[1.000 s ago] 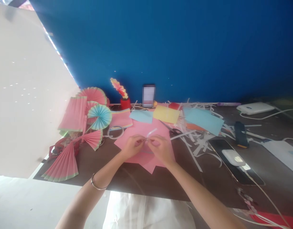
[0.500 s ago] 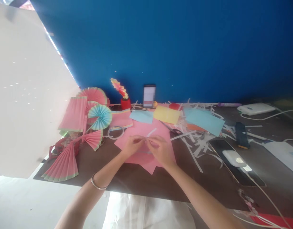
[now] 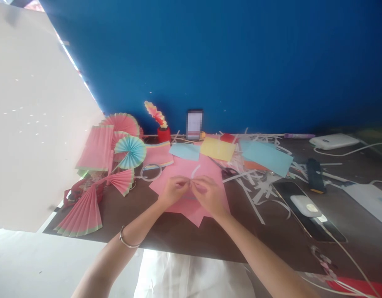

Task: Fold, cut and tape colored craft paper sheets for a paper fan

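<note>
Over the pink paper sheets (image 3: pixel 206 165), my two hands meet fingertip to fingertip. My left hand (image 3: pixel 175 191) is closed in a pinch, a bangle on its wrist. Opposite it, my right hand (image 3: pixel 208 193) pinches too. A narrow white paper strip (image 3: pixel 195 170) pokes up and away from between the fingertips, its free end curving right; its lower part is hidden by the fingers. Scissors (image 3: pixel 223 169) lie on the paper just beyond my right hand. A roll of clear tape (image 3: pixel 151 172) lies to the left of the sheets.
Pleated paper fans (image 3: pixel 82 213) crowd the left side of the dark table (image 3: pixel 122 215). Blue paper (image 3: pixel 265 157) and yellow paper (image 3: pixel 217 149) lie behind, among white paper scraps (image 3: pixel 265 188). A phone (image 3: pixel 290 192) with a cable lies right. A small screen (image 3: pixel 194 124) stands at the blue wall.
The free end of the white strip has swung slightly left and stands more upright and curved. Both hands stay almost in place, still pinching.
</note>
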Demonstrator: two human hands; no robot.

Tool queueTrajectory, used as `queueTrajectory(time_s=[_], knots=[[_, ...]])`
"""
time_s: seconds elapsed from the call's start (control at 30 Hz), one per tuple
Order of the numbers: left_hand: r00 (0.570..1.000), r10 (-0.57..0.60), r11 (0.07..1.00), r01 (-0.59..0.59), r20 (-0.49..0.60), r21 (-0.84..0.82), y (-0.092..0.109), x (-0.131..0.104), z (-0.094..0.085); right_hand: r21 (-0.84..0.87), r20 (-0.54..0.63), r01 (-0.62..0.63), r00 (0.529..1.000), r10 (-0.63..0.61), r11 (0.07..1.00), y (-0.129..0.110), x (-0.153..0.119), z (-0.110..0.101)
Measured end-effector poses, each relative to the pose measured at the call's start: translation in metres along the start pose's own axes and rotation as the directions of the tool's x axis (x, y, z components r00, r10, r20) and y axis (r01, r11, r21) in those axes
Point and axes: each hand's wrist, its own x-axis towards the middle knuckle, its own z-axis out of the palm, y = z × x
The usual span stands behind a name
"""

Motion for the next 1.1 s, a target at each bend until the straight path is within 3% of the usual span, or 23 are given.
queueTrajectory(time_s=[0.5,0.77,0.93,1.1], knots=[[0.998,-0.044,0.999,0.045,0.033,-0.023,0.007,-0.001,0.000,-0.061,-0.029,0.114,0.993,-0.116,0.992,0.006,0.001,-0.001],[0.998,-0.060,0.997,0.061,0.012,-0.053,-0.002,0.002,-0.001,0.074,-0.076,-0.055,0.995,0.060,0.996,0.004,0.004,-0.003],[0.993,-0.112,0.977,0.117,0.039,-0.179,-0.008,0.008,-0.013,0.094,-0.200,-0.211,0.953,0.227,0.973,0.029,0.016,-0.012],[0.968,-0.227,0.820,0.251,0.111,-0.515,-0.007,0.011,-0.030,-0.140,-0.468,-0.297,0.860,0.201,0.944,0.082,0.033,-0.056]])
